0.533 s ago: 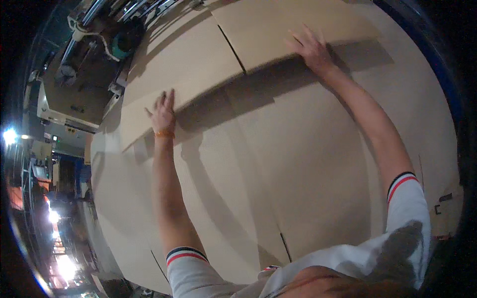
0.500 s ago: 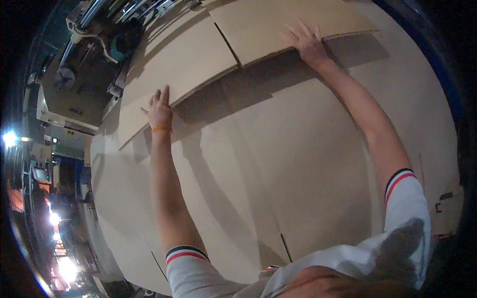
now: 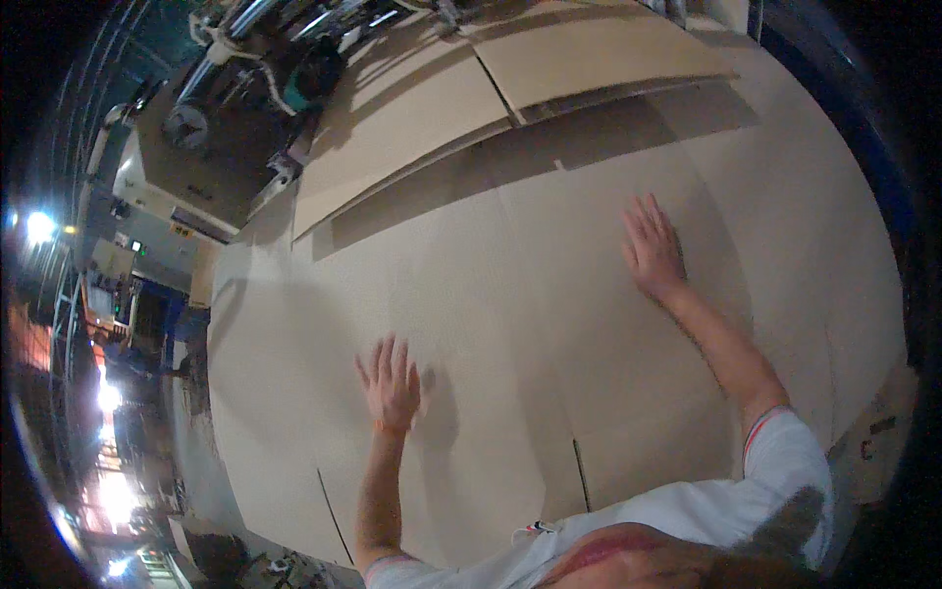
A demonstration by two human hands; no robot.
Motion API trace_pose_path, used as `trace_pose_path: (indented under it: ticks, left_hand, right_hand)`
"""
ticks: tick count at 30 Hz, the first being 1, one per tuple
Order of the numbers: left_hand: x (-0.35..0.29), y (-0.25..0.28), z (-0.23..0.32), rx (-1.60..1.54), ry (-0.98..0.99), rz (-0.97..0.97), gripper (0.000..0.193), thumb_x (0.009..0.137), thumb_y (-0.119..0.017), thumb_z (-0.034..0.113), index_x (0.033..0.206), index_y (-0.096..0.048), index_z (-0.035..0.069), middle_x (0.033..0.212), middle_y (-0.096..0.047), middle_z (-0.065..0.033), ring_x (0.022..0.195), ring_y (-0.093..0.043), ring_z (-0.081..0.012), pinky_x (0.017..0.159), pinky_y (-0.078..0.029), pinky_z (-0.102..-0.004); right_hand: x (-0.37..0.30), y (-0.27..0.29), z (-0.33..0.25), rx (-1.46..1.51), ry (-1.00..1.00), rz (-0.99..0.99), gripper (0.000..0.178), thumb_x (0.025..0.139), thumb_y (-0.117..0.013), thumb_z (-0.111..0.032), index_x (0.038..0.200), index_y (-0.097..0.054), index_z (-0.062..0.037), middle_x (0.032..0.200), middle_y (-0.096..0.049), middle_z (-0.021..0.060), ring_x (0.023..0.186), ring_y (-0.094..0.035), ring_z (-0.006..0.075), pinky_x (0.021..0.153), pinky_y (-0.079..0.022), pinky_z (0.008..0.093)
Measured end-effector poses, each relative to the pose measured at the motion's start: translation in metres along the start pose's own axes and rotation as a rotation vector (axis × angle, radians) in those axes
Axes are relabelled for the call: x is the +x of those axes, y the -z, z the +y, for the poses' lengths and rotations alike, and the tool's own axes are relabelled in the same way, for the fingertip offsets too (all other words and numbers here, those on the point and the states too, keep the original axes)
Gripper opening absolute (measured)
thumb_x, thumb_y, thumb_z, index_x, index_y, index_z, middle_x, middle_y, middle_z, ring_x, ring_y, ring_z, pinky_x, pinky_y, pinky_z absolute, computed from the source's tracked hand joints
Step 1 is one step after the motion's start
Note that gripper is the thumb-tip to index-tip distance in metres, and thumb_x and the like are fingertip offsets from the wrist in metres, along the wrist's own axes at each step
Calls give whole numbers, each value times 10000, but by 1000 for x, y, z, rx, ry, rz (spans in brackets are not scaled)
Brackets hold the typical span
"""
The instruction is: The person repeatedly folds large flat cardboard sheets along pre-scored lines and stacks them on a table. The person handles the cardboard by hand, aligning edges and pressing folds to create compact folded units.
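A large brown cardboard sheet (image 3: pixel 471 294) spreads out before me, with slots cut into its near edge. At its far side another cardboard sheet (image 3: pixel 422 128) lies raised, its near edge casting a dark shadow, and a slot runs into it. My left hand (image 3: pixel 392 386), fingers spread, is over the left middle of the near sheet and holds nothing. My right hand (image 3: pixel 654 247) is farther off to the right, fingers stretched out and empty, just short of the raised sheet's shadow. Whether either palm touches the cardboard I cannot tell.
A machine with metal rollers (image 3: pixel 255 25) stands at the far left, beside a boxy housing (image 3: pixel 182 167). A dark blue edge (image 3: pixel 844 108) runs along the far right. More cardboard (image 3: pixel 878 432) lies at the right rim. Bright lamps glow at the left.
Both hands have come off the far sheet's near edge and drawn back toward me over the near sheet. The far sheet now sits slightly farther away in view.
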State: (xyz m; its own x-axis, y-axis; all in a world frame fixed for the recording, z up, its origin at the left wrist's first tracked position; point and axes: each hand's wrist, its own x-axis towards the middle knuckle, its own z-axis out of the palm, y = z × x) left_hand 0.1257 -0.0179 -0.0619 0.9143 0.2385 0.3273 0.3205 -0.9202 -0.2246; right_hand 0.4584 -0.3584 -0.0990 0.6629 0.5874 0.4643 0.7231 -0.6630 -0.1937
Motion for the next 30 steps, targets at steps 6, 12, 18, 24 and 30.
trace_pose_path:
  ticks: [6, 12, 18, 24, 30]
  left_hand:
    - [-255, 28, -64, 2, 983, -17, 621, 845, -631, 261, 1385, -384, 78, 1445, -361, -143, 1325, -340, -327, 1086, -265, -466]
    - [-425, 2, -143, -723, 1811, 112, 682, 902, -502, 477, 1398, -361, 30, 1414, -409, -163, 1297, -387, -311, 1043, -339, -440]
    - [-485, -20, -179, -142, 1661, 19, 731, 906, -347, 582, 1373, -411, 22, 1438, -368, -193, 1357, -283, -348, 1121, -175, -472]
    - [-426, -33, -190, 183, 1824, -289, 564, 879, -480, 398, 1321, -481, 48, 1390, -440, -154, 1297, -378, -341, 1078, -259, -472]
    - [-467, -11, -216, -1349, 1941, 927, 482, 910, -460, 350, 1275, -499, 37, 1279, -534, -138, 1185, -500, -321, 975, -402, -467]
  right_hand:
    - [-155, 59, -51, 203, -48, -163, 335, 854, -543, -107, 1176, -554, -13, 1425, -370, 160, 1354, -270, 388, 1080, -274, 507]
    - [-266, 84, -57, 205, -204, -93, 387, 830, -569, -101, 1210, -531, -38, 1404, -382, 190, 1315, -325, 381, 1072, -284, 483]
    - [-346, 94, -8, 65, -622, -28, 450, 867, -575, -178, 1282, -465, -42, 1330, -439, 228, 1259, -367, 388, 1043, -308, 470]
    - [-392, 123, -22, -27, -565, 177, 444, 896, -546, -216, 1284, -461, -19, 1327, -450, 217, 1232, -401, 368, 1025, -327, 453]
    - [-396, 114, -8, -77, -667, 110, 451, 906, -528, -230, 1291, -454, -5, 1330, -455, 214, 1211, -429, 353, 1008, -348, 444]
